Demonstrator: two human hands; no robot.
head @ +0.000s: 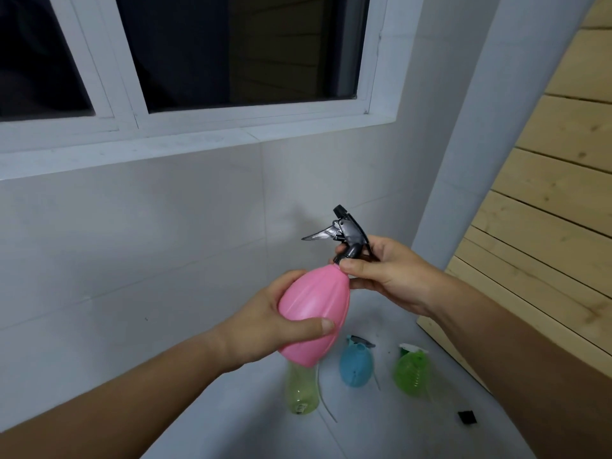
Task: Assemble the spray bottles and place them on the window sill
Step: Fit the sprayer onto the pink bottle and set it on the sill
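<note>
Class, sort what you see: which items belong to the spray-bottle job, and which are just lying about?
Job items:
pink bottle
black trigger head
blue bottle
green bottle
yellow-green bottle
window sill

Lying about:
small black piece
wooden slats

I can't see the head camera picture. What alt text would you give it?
A person's left hand holds a pink spray bottle while the right hand grips the black trigger head at its neck. On the pale floor below lie a yellow-green bottle, a blue bottle and a green bottle; the white window sill above holds none.
</note>
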